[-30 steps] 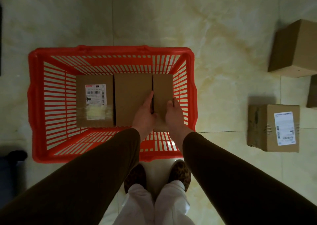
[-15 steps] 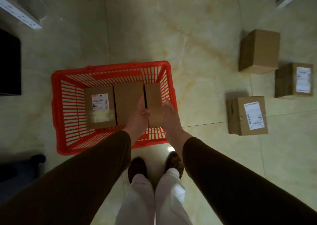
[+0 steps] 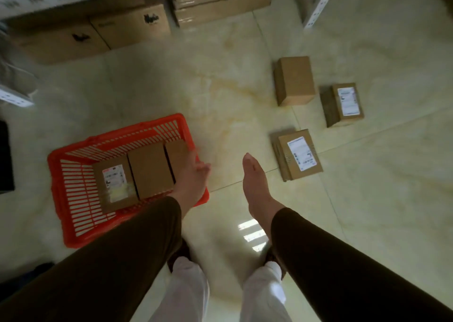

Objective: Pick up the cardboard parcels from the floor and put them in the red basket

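I see my left hand (image 3: pixel 193 174) spread over the red basket (image 3: pixel 73 223) with three parcels (image 3: pixel 149 169) inside, my right hand (image 3: pixel 255 184) flat and empty, three floor parcels (image 3: pixel 297 155) lying further right.

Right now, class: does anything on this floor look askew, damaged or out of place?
Nothing looks damaged or spilled. Three parcels sit side by side in the red basket. Three more lie loose on the floor to its right, at differing angles: a plain parcel and two labelled ones.
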The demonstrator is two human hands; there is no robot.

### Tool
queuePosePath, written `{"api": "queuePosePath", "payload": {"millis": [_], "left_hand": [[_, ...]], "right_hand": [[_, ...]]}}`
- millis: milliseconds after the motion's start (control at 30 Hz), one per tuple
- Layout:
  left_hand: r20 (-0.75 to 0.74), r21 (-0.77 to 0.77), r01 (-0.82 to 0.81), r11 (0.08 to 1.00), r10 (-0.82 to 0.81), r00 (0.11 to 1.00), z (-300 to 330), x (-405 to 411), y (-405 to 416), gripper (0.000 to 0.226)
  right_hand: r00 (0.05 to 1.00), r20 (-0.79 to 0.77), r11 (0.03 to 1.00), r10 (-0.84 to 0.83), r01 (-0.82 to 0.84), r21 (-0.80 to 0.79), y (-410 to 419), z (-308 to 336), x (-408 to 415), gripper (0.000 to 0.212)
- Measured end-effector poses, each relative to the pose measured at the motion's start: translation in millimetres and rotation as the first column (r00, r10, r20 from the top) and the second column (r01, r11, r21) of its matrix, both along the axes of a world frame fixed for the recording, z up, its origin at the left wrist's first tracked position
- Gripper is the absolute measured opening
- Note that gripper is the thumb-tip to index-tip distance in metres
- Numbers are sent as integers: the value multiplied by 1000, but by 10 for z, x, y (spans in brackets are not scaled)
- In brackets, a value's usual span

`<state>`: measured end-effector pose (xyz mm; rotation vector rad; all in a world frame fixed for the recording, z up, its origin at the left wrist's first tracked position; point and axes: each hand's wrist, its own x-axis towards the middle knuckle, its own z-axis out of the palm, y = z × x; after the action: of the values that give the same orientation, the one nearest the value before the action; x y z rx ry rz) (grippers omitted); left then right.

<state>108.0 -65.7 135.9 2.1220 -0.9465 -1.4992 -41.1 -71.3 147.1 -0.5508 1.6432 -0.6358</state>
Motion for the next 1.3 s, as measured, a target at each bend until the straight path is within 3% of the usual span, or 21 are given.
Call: {"api": "queuePosePath", "payload": {"millis": [67, 200, 300, 400, 600, 700, 833, 967, 1300], "left_hand": [[-10, -32, 26, 999, -26, 1000, 24, -329, -18, 57], [-29, -9, 29, 1000, -30, 999, 38, -988, -23, 58], [-20, -37, 55, 998, -56, 998, 127, -1466, -31, 58], [12, -42, 113, 993, -113, 994, 143, -1843, -77, 56], [16, -30, 129, 991, -128, 992, 102, -2230, -276, 56], [10, -25, 97, 995, -97, 995, 45, -2345, -435, 54], [25, -5, 74, 997, -74, 997, -79, -2484, -599, 52], [49, 20, 32, 999, -33, 998, -288, -2698, -702, 49], [102, 78, -150, 986, 142, 985, -900, -3387, -736, 51]], "right_hand": [[1000, 2, 1000, -14, 14, -25, -3, 50, -356, 24], [998, -55, 997, 6, -10, -74, -30, 156, -1079, 30], [997, -42, 996, 59, -62, -58, -67, 179, -1603, 12], [996, -46, 996, 77, -79, -48, -158, 192, -2016, 20], [988, -74, 989, 133, -137, -51, -393, 176, -2349, 16], [958, -128, 960, 257, -269, -82, -565, 135, -2461, 24], [981, -98, 985, 166, -169, -29, -796, 14, -2647, 16], [959, -183, 975, 218, -222, 1, -962, -190, -2849, 29], [842, -212, 868, 495, -486, 97, -1290, -789, -3581, 54]]}}
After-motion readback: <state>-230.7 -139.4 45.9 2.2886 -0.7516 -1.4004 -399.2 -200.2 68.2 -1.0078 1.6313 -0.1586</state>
